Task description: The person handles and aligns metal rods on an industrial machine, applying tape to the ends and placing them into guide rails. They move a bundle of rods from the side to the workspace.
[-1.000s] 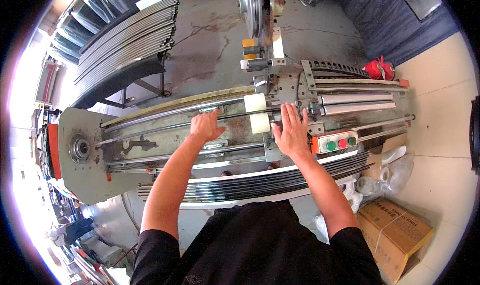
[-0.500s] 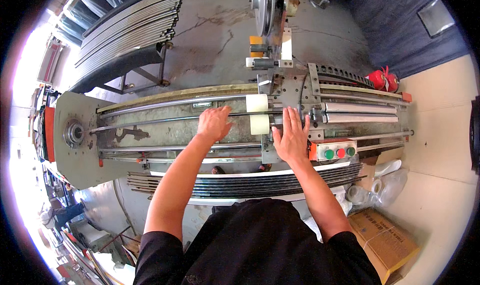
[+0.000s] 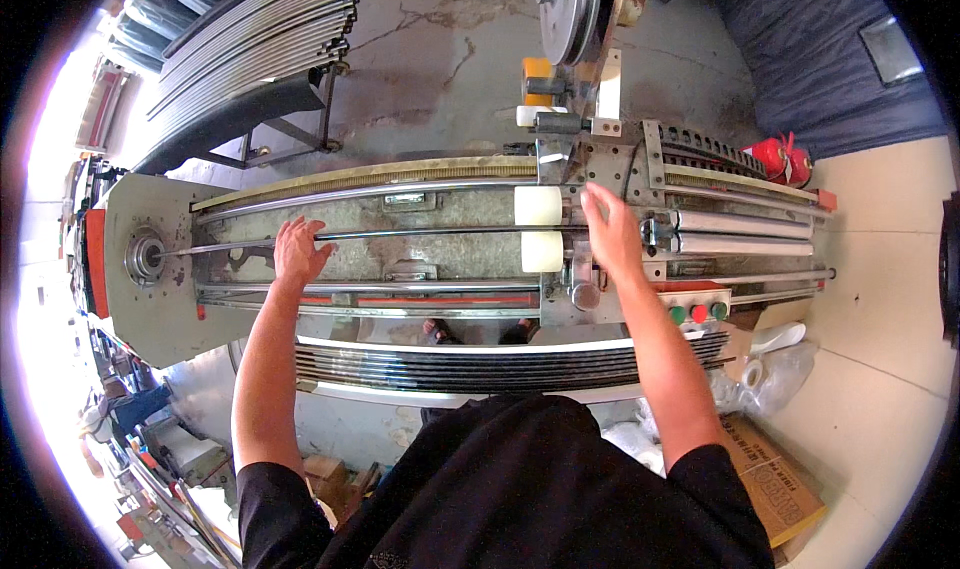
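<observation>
A long, thin dark rod [image 3: 430, 233] runs lengthwise over the machine from the round chuck [image 3: 147, 256] at the left end. My left hand [image 3: 297, 254] is over its left part, fingers apart and fingertips at the rod. Two cream rollers [image 3: 540, 206] sit at the carriage [image 3: 610, 164], one on each side of the rod. Just right of these rollers, my right hand [image 3: 615, 234] is turned on edge above the carriage, its fingers partly bent and pointing away from me. I see nothing held in it.
Black rods [image 3: 510, 364] lie in a row before me. A rack of rods [image 3: 260, 44] stands far left. Push buttons [image 3: 698, 313] and silver rollers [image 3: 745, 231] are right of the carriage. A large pulley [image 3: 570, 14] rises behind; a cardboard box [image 3: 775, 479] is near right.
My left hand has moved left along the rod toward the chuck. My right hand has gone from lying flat to turned on edge and moved slightly right. The view has shifted a little.
</observation>
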Demonstrator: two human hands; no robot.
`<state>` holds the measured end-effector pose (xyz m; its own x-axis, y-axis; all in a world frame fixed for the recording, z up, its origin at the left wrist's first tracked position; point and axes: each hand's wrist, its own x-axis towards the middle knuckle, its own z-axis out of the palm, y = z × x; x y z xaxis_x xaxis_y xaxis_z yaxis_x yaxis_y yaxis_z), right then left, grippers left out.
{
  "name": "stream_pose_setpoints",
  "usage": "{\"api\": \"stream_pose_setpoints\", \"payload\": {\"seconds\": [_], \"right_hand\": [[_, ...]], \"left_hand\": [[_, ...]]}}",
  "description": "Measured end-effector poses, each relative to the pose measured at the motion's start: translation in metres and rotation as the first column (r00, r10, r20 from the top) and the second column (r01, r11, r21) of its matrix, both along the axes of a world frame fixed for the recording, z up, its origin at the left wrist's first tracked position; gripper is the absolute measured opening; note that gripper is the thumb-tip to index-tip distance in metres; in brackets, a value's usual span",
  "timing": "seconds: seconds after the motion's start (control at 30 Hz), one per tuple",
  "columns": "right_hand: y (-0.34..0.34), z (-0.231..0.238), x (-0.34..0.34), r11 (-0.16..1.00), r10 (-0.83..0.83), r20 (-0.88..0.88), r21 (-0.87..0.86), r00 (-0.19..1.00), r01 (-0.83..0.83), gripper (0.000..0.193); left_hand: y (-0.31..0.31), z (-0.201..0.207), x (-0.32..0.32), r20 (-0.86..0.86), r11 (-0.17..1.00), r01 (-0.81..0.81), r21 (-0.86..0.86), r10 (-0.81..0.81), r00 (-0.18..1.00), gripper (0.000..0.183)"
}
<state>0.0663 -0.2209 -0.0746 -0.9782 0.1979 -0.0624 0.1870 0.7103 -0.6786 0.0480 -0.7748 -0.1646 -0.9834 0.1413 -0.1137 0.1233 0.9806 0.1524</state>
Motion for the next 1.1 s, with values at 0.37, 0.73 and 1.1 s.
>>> {"api": "stream_pose_setpoints", "payload": {"seconds": [0.37,0.73,1.1], "right_hand": [[-0.004,-0.079,-0.108,0.943,0.103,0.534,-0.321,0.839,0.089,0.051],[-0.017,-0.081,-0.100,0.993,0.119,0.321,-0.029,0.940,-0.116,0.056],[-0.017,-0.077,-0.104,0.996,-0.007,0.343,-0.086,0.939,0.039,0.043]], "left_hand": [[0.095,0.031,-0.013,0.188,0.992,0.059,0.115,-0.080,0.979,0.048],[0.221,0.036,-0.001,0.054,0.934,0.244,0.262,-0.266,0.962,0.059],[0.306,0.041,-0.003,0.110,0.872,0.343,0.349,-0.401,0.909,0.053]]}}
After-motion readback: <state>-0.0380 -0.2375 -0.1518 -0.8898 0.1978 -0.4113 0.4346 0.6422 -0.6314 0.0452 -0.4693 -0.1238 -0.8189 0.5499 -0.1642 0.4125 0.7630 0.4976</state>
